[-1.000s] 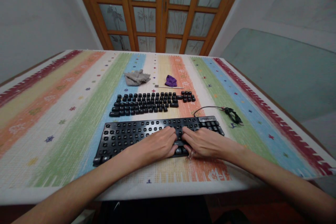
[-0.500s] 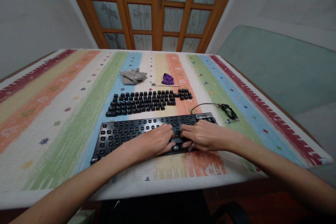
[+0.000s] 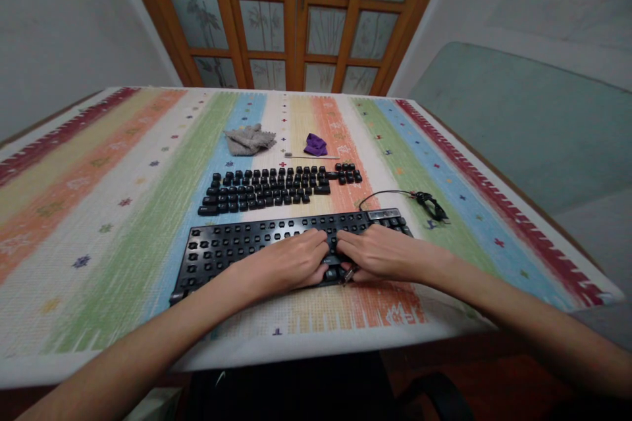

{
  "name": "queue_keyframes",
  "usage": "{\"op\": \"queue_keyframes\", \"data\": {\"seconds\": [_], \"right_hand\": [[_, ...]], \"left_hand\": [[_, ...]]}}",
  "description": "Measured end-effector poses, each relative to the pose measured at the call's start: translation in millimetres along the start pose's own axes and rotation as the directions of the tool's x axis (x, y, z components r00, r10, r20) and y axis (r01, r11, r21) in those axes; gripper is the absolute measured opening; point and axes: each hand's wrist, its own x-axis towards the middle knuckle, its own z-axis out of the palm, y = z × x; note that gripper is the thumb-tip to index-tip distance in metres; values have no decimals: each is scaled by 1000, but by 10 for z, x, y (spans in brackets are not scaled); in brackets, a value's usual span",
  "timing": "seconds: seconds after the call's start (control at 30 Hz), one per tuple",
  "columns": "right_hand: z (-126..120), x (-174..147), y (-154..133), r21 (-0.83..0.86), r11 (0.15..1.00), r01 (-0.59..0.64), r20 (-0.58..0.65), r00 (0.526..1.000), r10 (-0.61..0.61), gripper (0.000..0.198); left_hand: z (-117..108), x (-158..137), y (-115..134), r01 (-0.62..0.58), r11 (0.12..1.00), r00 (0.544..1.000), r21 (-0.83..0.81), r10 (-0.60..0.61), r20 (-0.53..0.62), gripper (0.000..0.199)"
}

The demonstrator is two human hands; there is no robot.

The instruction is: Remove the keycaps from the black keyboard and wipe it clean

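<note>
The black keyboard (image 3: 232,245) lies slightly askew near the front of the table, with bare key stems over its left and middle parts and caps on at least some keys at the right. My left hand (image 3: 302,258) presses on its middle, fingers curled over the keys and thumb at the front edge. Close beside it, my right hand (image 3: 378,254) is closed around a small metal keycap puller (image 3: 349,274), whose tip sticks out near the front edge. Behind the keyboard, removed black keycaps (image 3: 264,189) stand in rows. My fingers hide the keys beneath them.
A coiled black cable (image 3: 431,206) lies at the keyboard's right. Farther back are a grey cloth (image 3: 250,139), a purple cloth (image 3: 315,145) and a thin brush (image 3: 312,157). A striped tablecloth (image 3: 128,230) covers the table. A chair (image 3: 291,388) stands under the near edge.
The keycap puller in my right hand has turned and shifted slightly left. My left hand stays on the keyboard, its thumb slightly moved. The view has tilted a little.
</note>
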Motion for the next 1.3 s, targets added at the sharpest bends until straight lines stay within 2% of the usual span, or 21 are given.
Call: {"op": "queue_keyframes", "data": {"seconds": [0.33,0.57,0.67,0.83,0.97,1.1,1.3], "right_hand": [[38,82,12,-26,1000,11,8,1000,-11,19],[44,133,14,-11,999,37,53,998,-36,25],[45,128,31,12,999,51,46,998,-52,28],[-44,67,59,15,999,51,12,999,-51,17],[-101,42,161,-21,1000,4,-85,996,-6,14],[-107,94,399,-5,996,-93,-165,982,91,17],[-61,329,690,-66,964,-259,-110,962,251,24]], "left_hand": [[56,45,13,-12,998,999,62,11,30,13],[92,67,4,-11,999,1000,35,10,26,14],[56,48,-17,1,1000,1000,-19,-1,16,16],[-83,-5,-48,-3,997,1000,-74,4,11,16],[-170,-16,-98,37,997,996,-62,-42,-83,22],[-254,-35,-216,130,991,975,-22,-132,-177,25],[-336,-210,-379,256,967,939,4,-248,-238,23]]}}
